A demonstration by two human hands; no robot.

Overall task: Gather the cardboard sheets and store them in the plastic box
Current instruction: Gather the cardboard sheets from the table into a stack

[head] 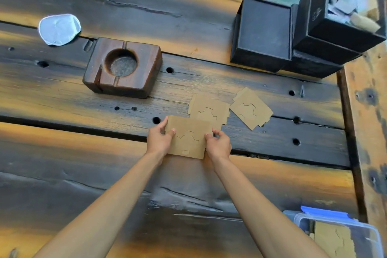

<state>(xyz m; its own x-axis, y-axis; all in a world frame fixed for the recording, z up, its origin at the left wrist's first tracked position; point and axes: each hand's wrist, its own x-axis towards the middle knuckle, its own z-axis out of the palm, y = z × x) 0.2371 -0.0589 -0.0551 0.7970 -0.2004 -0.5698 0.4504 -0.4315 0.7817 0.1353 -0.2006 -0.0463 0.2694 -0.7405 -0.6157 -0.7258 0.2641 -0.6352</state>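
**Both hands grip a cardboard sheet on the wooden table**

The left hand (160, 139) and right hand (218, 144) pinch opposite edges of one cardboard sheet (191, 137), fingers curled. Two more sheets (209, 108) (251, 108) lie just beyond. At far right, the plastic box (372, 234) holds cardboard (333, 241).

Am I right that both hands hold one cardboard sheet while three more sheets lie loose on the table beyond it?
Not quite: the head view shows only two loose sheets beyond it. The left hand and right hand do hold one cardboard sheet.
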